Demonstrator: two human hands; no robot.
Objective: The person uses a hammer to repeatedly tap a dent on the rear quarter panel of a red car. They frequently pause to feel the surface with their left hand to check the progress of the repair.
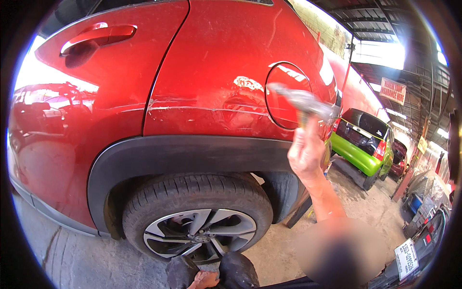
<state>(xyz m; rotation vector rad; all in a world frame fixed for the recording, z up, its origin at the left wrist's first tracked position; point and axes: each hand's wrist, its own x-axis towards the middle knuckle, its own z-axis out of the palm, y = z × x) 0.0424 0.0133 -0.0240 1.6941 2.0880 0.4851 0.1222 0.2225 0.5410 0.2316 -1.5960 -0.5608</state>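
up close, right hand [305, 153] gripping blurred tool [302, 102], red car [211, 72], l. hand [204, 279] half cut off

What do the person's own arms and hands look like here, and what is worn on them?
The right hand is ungloved; its forearm shows no sleeve, watch or ring, and blurs lower down. The left hand, only partly in view at the lower edge, is also ungloved; any sleeve there is hidden.

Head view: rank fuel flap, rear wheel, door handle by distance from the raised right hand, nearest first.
From the right hand:
1. Fuel flap, just above-left on the red panel.
2. Rear wheel, lower left.
3. Door handle, far upper left.
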